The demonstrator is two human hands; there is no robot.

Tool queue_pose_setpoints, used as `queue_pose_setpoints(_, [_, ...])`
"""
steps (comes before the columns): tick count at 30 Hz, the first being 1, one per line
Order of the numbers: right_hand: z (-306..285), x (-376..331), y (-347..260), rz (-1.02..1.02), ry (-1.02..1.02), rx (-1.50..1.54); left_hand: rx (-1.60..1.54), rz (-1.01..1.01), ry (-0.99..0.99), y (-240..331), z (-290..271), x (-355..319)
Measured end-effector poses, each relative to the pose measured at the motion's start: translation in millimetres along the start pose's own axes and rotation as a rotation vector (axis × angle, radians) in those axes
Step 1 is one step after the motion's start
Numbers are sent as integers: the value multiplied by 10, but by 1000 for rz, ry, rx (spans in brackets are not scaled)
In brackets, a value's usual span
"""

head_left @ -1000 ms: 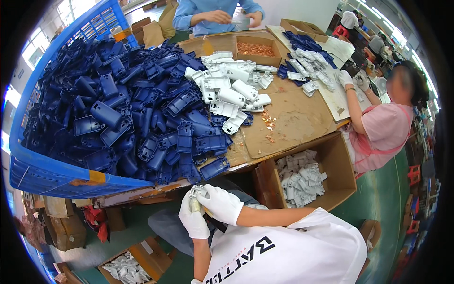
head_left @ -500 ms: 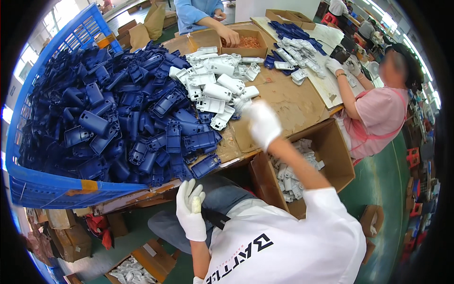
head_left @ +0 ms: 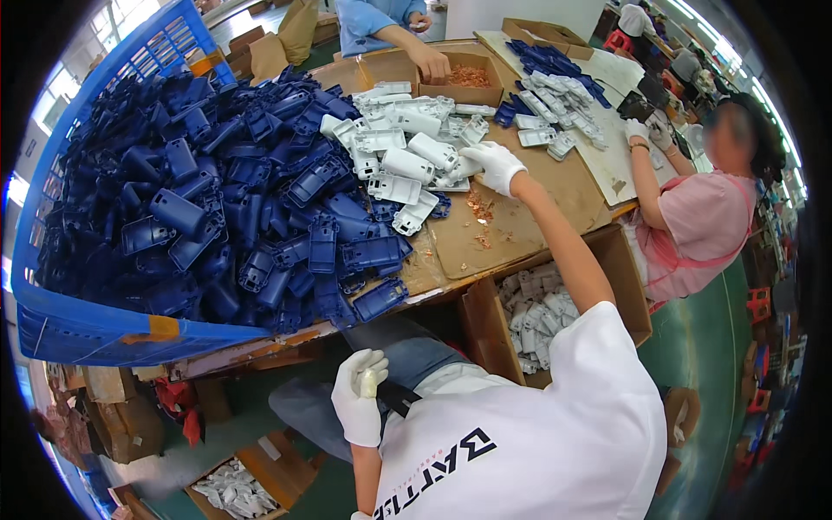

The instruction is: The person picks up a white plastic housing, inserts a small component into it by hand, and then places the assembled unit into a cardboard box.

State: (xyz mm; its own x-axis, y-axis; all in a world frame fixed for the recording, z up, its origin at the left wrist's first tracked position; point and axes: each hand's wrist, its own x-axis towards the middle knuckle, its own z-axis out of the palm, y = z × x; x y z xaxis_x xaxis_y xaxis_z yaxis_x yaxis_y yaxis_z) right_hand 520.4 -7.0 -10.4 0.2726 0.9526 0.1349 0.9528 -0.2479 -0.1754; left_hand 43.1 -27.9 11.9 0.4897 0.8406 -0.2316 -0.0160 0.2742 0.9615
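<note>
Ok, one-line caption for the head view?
Gloved right hand reaches into white plastic housings beside a blue heap; left hand holds a small piece.

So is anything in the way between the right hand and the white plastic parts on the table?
Nothing visible: the right hand already rests at the edge of the white plastic parts, with no object between them. The left hand holds a small pale piece near the lap.
</note>
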Motion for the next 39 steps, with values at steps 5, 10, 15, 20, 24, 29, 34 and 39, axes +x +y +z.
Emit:
queue_pose_setpoints(5, [-90,32,15,71,75,-113,47,-2,47,-62,-54,24])
queue_pose_setpoints(10, [-274,-257,105,163,243,134,24,18,21,-51,17,69])
queue_pose_setpoints(15, [-389,-596,-586,72,524,55,-2,-5,6,-64,95,155])
queue_pose_setpoints(20, [-358,-1020,-2079,-197,276,-107,-222,4,-231,-68,355,293])
queue_pose_setpoints(24, [81,-1412,-2588,-478,250,303,-524,-12,-127,-182,465,452])
queue_pose_setpoints(29, [-112,-1313,-2343,-639,-66,577,-797,-170,-41,-408,70,533])
queue_pose_setpoints(34, [16,-915,-874,13,471,178,-648,-267,-56,-311,101,342])
queue_pose_setpoints(39, [289,-932,-465,-26,425,123,-513,-224,-93,-366,97,189])
